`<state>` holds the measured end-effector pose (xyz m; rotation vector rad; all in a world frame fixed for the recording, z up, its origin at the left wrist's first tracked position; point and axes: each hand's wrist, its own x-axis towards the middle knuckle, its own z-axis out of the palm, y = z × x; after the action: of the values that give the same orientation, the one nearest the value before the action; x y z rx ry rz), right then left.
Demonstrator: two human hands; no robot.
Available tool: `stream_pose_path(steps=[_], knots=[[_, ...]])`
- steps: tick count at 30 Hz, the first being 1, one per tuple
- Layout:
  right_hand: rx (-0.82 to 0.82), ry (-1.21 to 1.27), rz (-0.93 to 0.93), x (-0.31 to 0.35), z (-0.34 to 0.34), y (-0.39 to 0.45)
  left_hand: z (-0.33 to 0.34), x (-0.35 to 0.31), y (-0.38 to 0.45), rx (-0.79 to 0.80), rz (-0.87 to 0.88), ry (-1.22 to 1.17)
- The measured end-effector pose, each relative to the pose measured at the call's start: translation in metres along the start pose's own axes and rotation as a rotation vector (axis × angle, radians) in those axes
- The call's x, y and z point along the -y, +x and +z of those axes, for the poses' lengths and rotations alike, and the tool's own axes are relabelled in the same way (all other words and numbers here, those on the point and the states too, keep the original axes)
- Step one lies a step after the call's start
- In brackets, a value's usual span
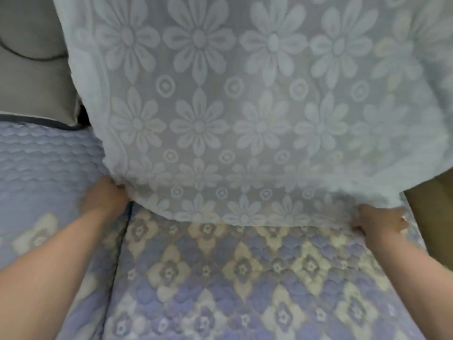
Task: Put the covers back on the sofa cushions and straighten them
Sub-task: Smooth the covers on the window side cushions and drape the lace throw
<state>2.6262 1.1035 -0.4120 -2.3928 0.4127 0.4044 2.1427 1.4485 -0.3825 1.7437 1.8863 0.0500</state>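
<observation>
- A pale blue-grey towelling cover with a raised daisy pattern hangs over the upright back cushion of the sofa and fills the upper middle and right of the view; its lower hem sags onto the back edge of the seat.
- The left hand sits at the cover's lower left corner, at the seam between two seat cushions; its fingers curl round the cloth's edge and pinch it.
- The right hand sits at the lower right corner, near the seat's right edge; its fingers tuck under the hem and grip it, though blur hides the detail.
- The cover lies between the two hands, its hem stretching left to right along the seat's back edge, while its long axis runs up the backrest.
- The quilted lilac seat cover with cream diamond flowers lies flat beneath both forearms.
- A bare grey back cushion with dark piping stands at the upper left, beside the cover's left edge.
</observation>
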Motion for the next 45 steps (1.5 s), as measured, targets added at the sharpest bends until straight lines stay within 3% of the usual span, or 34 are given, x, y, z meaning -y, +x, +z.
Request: stream_pose_path(steps=[2, 4, 6, 7, 9, 12, 13, 15, 17, 19, 21, 23, 25, 28, 31, 33, 35, 38, 41, 45], knots=[[0.054, 0.190, 0.106, -0.044, 0.011, 0.110, 0.005, 0.011, -0.022, -0.124, -0.245, -0.001], [0.140, 0.293, 0.117, -0.048, -0.002, 0.125, 0.010, 0.011, -0.049, -0.230, -0.396, -0.113], [0.136, 0.308, 0.184, -0.005, -0.036, 0.042, 0.024, -0.005, -0.085, -0.326, -0.334, 0.008], [0.103, 0.292, 0.149, 0.013, -0.051, 0.003, 0.034, -0.018, -0.103, -0.366, -0.187, 0.068], [0.014, 0.248, 0.089, 0.008, -0.065, -0.008, 0.057, -0.044, -0.141, -0.292, 0.168, 0.104], [-0.103, 0.378, 0.147, -0.003, -0.084, 0.002, 0.105, -0.081, -0.171, 0.057, 0.488, 0.277], [-0.087, 0.412, 0.192, -0.004, -0.084, 0.004, 0.113, -0.091, -0.170, 0.132, 0.505, 0.386], [-0.022, 0.517, 0.293, 0.001, -0.090, 0.012, 0.126, -0.103, -0.164, 0.226, 0.331, 0.465], [0.097, 0.735, 0.379, 0.000, -0.099, 0.027, 0.130, -0.115, -0.162, 0.211, 0.192, 0.462], [0.335, 0.934, 0.384, -0.011, -0.118, 0.031, 0.130, -0.127, -0.175, 0.169, 0.170, 0.542], [0.598, 1.007, 0.301, -0.023, -0.138, 0.031, 0.129, -0.142, -0.188, 0.099, 0.261, 0.546], [0.693, 1.084, 0.220, -0.033, -0.150, 0.033, 0.129, -0.153, -0.197, 0.112, 0.348, 0.479], [0.890, 1.252, 0.319, -0.033, -0.160, 0.030, 0.136, -0.165, -0.205, 0.130, 0.443, 0.464], [1.225, 1.140, 0.375, -0.019, -0.161, 0.032, 0.152, -0.181, -0.206, 0.268, 0.455, 0.505], [1.191, 1.085, 0.516, -0.006, -0.149, 0.040, 0.157, -0.190, -0.202, 0.369, 0.426, 0.557], [1.101, 0.848, 0.413, 0.011, -0.147, 0.038, 0.152, -0.193, -0.199, 0.388, 0.433, 0.570], [1.130, 0.654, 0.234, 0.027, -0.149, 0.030, 0.145, -0.198, -0.196, 0.426, 0.434, 0.615], [1.173, 0.712, 0.062, 0.033, -0.153, 0.027, 0.139, -0.204, -0.197, 0.459, 0.424, 0.633], [1.144, 0.850, 0.071, 0.036, -0.149, 0.034, 0.139, -0.207, -0.199, 0.468, 0.423, 0.629], [1.015, 0.849, 0.088, 0.056, -0.127, 0.041, 0.141, -0.206, -0.195, 0.456, 0.437, 0.652]])
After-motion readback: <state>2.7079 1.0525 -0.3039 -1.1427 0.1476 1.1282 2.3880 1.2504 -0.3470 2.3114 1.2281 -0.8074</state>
